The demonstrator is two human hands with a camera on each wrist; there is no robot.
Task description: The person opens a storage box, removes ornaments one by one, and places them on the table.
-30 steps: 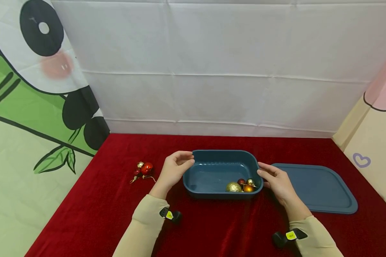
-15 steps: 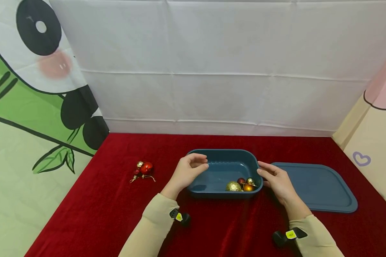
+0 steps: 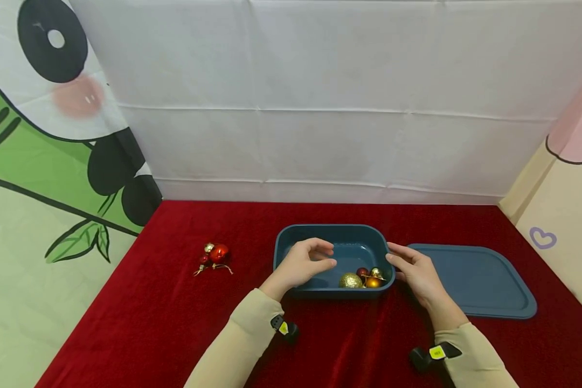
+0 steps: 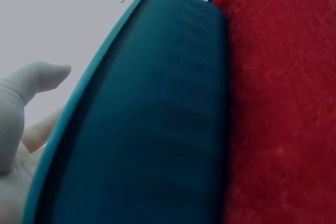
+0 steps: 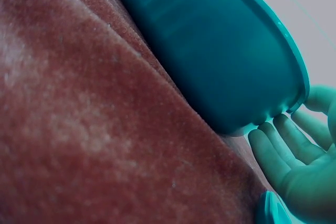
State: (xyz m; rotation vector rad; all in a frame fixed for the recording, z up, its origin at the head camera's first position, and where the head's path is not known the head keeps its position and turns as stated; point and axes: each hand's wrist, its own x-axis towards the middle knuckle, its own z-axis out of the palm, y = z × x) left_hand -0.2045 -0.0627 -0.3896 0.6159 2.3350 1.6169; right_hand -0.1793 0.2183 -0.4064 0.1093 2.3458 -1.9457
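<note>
A blue rectangular plastic box (image 3: 339, 293) stands on the red cloth. Inside, near its right front corner, lie a glittery gold ball (image 3: 351, 281) and a bunch of small Christmas baubles (image 3: 374, 282). My left hand (image 3: 300, 267) hovers over the box's left half, fingers loosely bent and nothing seen in them. In the left wrist view, thumb and fingers appear beyond the box's near wall (image 4: 147, 114). At the right end, my right hand (image 3: 419, 277) holds the box: the thumb is at the rim, and several fingertips touch the outer wall (image 5: 226, 61).
A flat blue lid (image 3: 480, 280) lies right of the box, close to my right hand. A bunch of red and gold baubles (image 3: 218, 253) with gold string rests on the cloth at the left. Behind the table hangs a white cloth wall (image 3: 296, 145).
My left hand has moved right, from the box's left end to over its inside. The right hand stays at the right end, and the baubles in the box lie as before.
</note>
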